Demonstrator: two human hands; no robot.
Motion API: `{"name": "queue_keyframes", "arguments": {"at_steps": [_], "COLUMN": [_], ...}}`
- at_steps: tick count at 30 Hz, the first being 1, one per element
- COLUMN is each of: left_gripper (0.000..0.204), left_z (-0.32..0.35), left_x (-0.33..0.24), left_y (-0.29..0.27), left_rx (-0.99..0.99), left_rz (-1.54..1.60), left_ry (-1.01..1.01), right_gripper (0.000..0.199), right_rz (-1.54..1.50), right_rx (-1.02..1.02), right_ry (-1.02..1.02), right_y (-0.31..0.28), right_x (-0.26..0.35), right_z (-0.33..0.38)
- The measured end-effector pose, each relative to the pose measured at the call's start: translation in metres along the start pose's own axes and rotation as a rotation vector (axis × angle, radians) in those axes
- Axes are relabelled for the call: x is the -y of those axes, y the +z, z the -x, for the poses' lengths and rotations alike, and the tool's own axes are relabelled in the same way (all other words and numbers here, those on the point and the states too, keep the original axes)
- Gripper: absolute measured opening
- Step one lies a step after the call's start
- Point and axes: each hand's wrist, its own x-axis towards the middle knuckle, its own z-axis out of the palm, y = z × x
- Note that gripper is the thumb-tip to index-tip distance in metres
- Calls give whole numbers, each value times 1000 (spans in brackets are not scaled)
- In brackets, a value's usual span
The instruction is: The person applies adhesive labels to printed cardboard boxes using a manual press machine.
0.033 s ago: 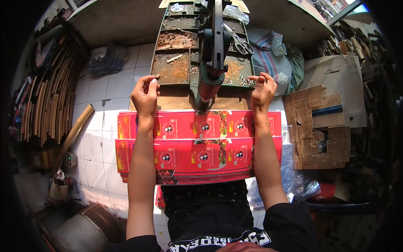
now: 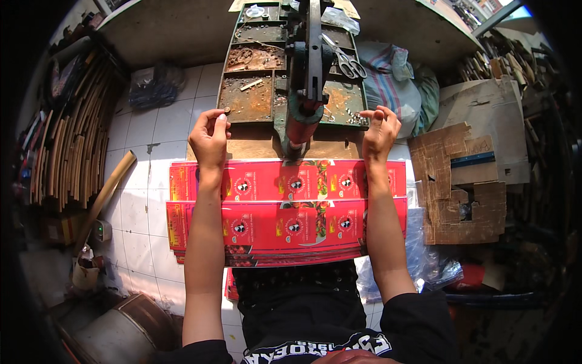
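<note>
My left hand hangs over the near left corner of a rusty compartment tray. Its fingers are curled in a pinch, and a small dark round piece shows at the fingertips. At the tray's near right corner is my right hand, fingers bent together; what they hold, if anything, is too small to name. Small black-and-white rings lie beside its fingertips. Under my forearms, red printed sheets form two overlapping stacks. Between my hands stands a dark metal hand press.
Scissors lie on the tray's right side. Striped sacks stand beyond it. Cut cardboard and clear plastic bags are at my right. Stacked cardboard and a long tube stand at left on the tiled floor.
</note>
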Motion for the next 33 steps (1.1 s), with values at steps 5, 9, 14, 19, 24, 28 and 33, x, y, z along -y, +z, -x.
{"name": "queue_keyframes", "arguments": {"at_steps": [5, 9, 14, 19, 24, 28, 33], "left_gripper": [13, 11, 14, 15, 14, 12, 15], "left_z": [-1, -1, -2, -2, -2, -1, -2], "left_x": [1, -2, -2, -3, -5, -3, -1], "left_y": [-3, 1, -3, -3, -3, 0, -6], "left_rx": [1, -25, -5, -14, -25, -38, -14], "left_rz": [16, 20, 10, -9, -23, -15, -23], "left_ry": [-2, 14, -15, -13, -5, 16, -11], "right_gripper": [69, 72, 69, 64, 63, 61, 59], "right_rz": [61, 18, 13, 58, 62, 45, 52], "right_rx": [107, 72, -19, -16, 6, 23, -34], "right_ry": [68, 7, -3, 48, 85, 31, 49], "right_y": [-6, -4, -3, -5, -6, -4, -2], "right_x": [-2, 0, 0, 4, 3, 1, 0], "right_z": [2, 1, 0, 0, 0, 1, 1]}}
